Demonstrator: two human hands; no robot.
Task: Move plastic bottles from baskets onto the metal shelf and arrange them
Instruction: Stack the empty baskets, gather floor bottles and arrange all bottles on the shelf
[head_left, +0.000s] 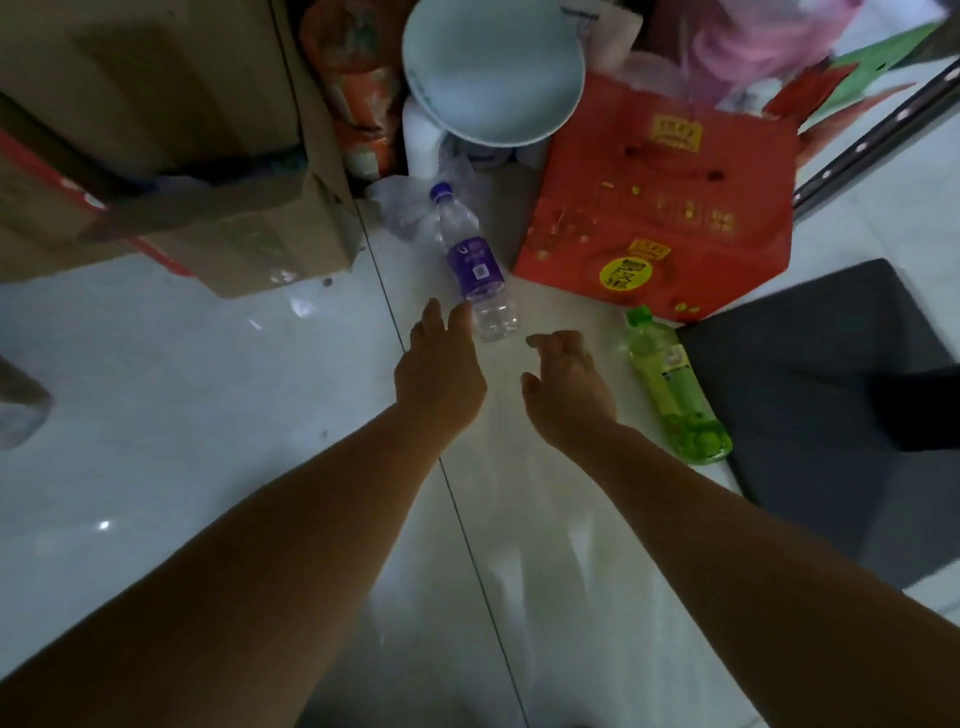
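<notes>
A clear plastic bottle with a purple cap and purple label lies on the tiled floor, cap pointing away. My left hand reaches out with straight fingers, its fingertips at the bottle's lower left side. My right hand hovers just right of the bottle's base with loosely curled fingers and holds nothing. A green plastic bottle lies on the floor to the right of my right hand, beside a dark mat. A dark metal shelf post crosses the upper right corner.
A cardboard box stands at the left. A red gift bag lies right of the clear bottle. A white round basin leans at the back, with orange packs and plastic bags around it. A dark grey mat covers the floor at right.
</notes>
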